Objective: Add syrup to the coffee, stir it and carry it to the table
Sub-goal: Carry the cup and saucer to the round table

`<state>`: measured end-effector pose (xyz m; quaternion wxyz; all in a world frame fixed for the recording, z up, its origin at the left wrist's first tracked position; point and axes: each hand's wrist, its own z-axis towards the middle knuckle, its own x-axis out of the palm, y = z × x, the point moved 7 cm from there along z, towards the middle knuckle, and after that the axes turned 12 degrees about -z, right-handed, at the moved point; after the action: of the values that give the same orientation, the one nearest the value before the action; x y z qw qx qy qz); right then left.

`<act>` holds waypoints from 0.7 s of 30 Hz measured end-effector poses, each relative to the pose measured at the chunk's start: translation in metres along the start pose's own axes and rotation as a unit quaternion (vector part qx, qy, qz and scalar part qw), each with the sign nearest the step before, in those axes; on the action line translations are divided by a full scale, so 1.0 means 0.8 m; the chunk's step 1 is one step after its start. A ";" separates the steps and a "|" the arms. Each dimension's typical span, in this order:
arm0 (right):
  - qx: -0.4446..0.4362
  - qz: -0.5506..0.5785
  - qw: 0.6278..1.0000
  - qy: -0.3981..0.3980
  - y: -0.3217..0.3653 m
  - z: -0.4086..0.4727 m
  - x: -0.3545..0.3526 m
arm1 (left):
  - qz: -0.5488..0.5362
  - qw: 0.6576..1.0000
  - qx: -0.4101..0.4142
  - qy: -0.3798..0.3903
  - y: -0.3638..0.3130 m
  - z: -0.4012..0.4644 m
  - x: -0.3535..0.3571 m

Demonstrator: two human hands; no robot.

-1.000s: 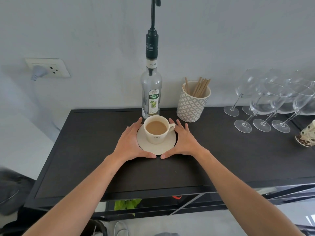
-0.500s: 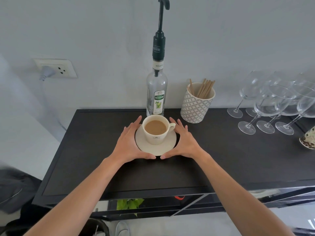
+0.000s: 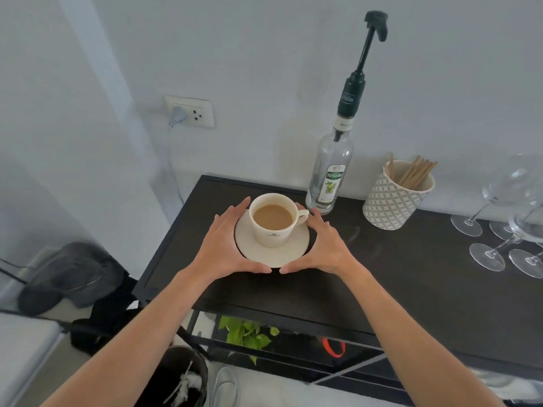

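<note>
1. Cream ceramic cup (image 3: pixel 273 220) of milky coffee (image 3: pixel 272 217), sitting upright on a round cream saucer (image 3: pixel 271 250), handle pointing right.
2. Saucer over the left part of a black-topped metal-frame bench (image 3: pixel 396 277), near its back edge. Can't tell if it's lifted off the top or resting on it.
3. Left hand (image 3: pixel 226 245) cupped round the saucer's left rim, fingers reaching along the far side, thumb curled in at the near edge. Grip wrapped on the saucer.
4. Right hand (image 3: pixel 324 245) mirroring it on the right rim, thumb nearly meeting the left thumb at the front. Same deal, grip holding the saucer.
5. Clear glass syrup bottle with green label and tall dark pump (image 3: pixel 332 171) just behind and right of the cup, against the wall. Looks nearly empty.
6. White patterned pot of wooden stir sticks (image 3: pixel 395 195) to the right of the bottle.
7. Bunch of clear stemmed wine glasses (image 3: pixel 499 230) at the far right of the bench.
8. White wall socket with a grey plug in it (image 3: pixel 189 111) up on the wall at left.
9. Green leafy plant (image 3: pixel 245 336) showing on the shelf below the bench top.
10. Dark grey bag-like heap (image 3: pixel 67 274) on the floor at left, and a black bin (image 3: pixel 176 377) down near the bottom edge.
</note>
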<state>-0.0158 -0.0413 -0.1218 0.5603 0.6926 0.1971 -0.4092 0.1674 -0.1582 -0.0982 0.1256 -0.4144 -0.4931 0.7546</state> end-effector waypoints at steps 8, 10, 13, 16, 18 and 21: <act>-0.095 0.032 0.991 0.086 0.110 0.019 0.028 | 0.016 0.990 -0.059 -0.123 -0.007 -0.086 -0.091; -0.128 0.038 0.985 0.105 0.139 0.021 0.040 | 0.013 0.986 -0.071 -0.154 -0.007 -0.113 -0.112; -0.164 0.037 0.977 0.135 0.183 0.023 0.063 | 0.021 0.976 -0.093 -0.197 -0.009 -0.156 -0.145; -0.207 0.052 0.964 0.159 0.234 0.021 0.089 | 0.039 0.965 -0.102 -0.238 -0.015 -0.204 -0.180; -0.239 0.065 0.953 0.172 0.272 0.016 0.107 | 0.046 0.958 -0.105 -0.262 -0.020 -0.236 -0.203; -0.297 0.079 0.932 0.195 0.333 0.004 0.136 | 0.053 0.943 -0.117 -0.307 -0.028 -0.289 -0.238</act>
<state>0.2420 -0.1427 -0.0441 0.7213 0.5743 0.3595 -0.1438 0.4547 -0.1133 -0.0233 -0.1215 -0.2004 -0.5700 0.7875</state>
